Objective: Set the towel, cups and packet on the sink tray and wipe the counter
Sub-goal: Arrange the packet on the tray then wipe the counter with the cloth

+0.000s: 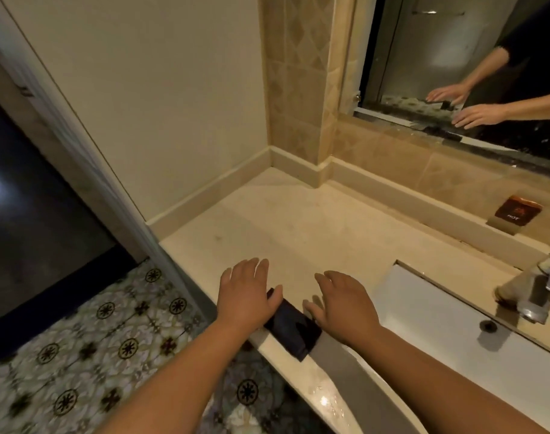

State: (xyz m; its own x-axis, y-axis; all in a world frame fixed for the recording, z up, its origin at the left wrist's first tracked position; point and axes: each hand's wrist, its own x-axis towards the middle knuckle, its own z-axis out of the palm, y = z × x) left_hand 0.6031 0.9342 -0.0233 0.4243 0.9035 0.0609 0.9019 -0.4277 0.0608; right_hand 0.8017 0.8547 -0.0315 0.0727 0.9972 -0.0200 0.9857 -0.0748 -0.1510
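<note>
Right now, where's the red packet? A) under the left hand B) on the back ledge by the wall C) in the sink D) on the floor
B: the packet leans at the back ledge against the tiled wall, far from both hands.

Warm yellowish indoor light, fairly dim. Doorway (32, 214) left of tabletop (298, 220) nearly black. Small bright glints on wet front edge of tabletop, soft sheen on faucet (543, 289) at its right end. Faint shadows on tabletop under both hands. Overall soft, slightly smeared focus; wide-angle bending of wall lines toward frame edges; mirror (474, 67) reflection hazy.
</note>
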